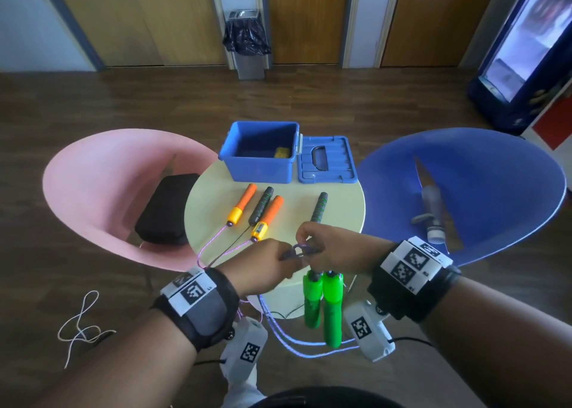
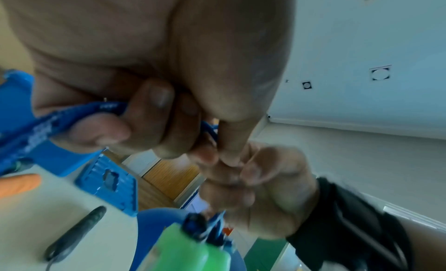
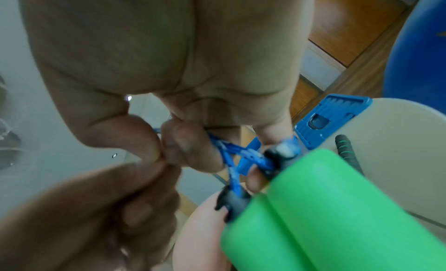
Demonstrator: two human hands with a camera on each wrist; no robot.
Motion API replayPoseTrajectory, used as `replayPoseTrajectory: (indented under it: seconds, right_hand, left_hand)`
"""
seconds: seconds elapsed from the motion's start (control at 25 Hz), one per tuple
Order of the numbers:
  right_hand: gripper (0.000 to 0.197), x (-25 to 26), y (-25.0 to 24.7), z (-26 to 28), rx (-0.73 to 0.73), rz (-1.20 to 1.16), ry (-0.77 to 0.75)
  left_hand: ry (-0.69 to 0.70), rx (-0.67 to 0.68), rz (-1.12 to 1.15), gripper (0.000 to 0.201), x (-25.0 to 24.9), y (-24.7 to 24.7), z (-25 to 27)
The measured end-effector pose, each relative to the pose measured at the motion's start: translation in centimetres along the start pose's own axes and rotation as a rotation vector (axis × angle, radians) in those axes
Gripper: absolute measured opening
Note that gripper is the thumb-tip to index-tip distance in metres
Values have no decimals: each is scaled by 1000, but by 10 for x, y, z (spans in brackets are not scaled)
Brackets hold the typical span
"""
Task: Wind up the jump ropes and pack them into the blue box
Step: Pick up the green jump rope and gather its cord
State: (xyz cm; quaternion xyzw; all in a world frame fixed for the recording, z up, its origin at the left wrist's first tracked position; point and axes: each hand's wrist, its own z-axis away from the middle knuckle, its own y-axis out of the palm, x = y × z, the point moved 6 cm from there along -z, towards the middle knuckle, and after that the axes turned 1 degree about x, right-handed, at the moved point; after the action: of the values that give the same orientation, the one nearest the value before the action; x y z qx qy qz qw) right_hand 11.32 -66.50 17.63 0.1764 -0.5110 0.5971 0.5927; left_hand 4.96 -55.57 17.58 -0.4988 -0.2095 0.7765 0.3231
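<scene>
Two green jump-rope handles (image 1: 323,302) hang side by side below my right hand (image 1: 322,249), which grips the blue rope (image 3: 231,156) at their tops. My left hand (image 1: 266,265) pinches the same blue rope (image 2: 60,120) and meets the right hand above the near table edge. The rope's long loops (image 1: 297,342) dangle below the table. An orange-handled rope (image 1: 244,204) and a black-handled rope (image 1: 261,204) lie on the round table (image 1: 340,209). The open blue box (image 1: 260,150) stands at the table's far side, a yellow item inside.
The box lid (image 1: 325,160) lies flat to the right of the box. A pink chair (image 1: 102,197) with a black case (image 1: 167,209) stands left, a blue chair (image 1: 464,191) right. A white cord (image 1: 80,327) lies on the floor at left.
</scene>
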Motion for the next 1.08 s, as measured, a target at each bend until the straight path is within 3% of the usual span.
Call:
replayPoseTrajectory:
  seconds: [0.2, 0.36, 0.52, 0.68, 0.96, 1.08]
  right_hand:
    - [20, 2, -4, 7, -55, 212, -115]
    - [17, 8, -13, 13, -137, 111, -188]
    - [19, 6, -23, 14, -215, 42, -238]
    - [31, 0, -25, 13, -285, -136, -263]
    - [42, -12, -5, 13, -100, -563, -280]
    - [50, -20, 4, 11, -16, -741, -255]
  left_hand:
    - [148, -10, 62, 41, -31, -20, 9]
    - [161, 18, -14, 46, -35, -24, 7]
    - [216, -41, -16, 47, -47, -42, 9]
    - [262, -94, -4, 42, -72, -58, 21]
    - [321, -185, 323, 36, -86, -80, 19]
    - [360, -272, 357, 34, -85, -96, 20]
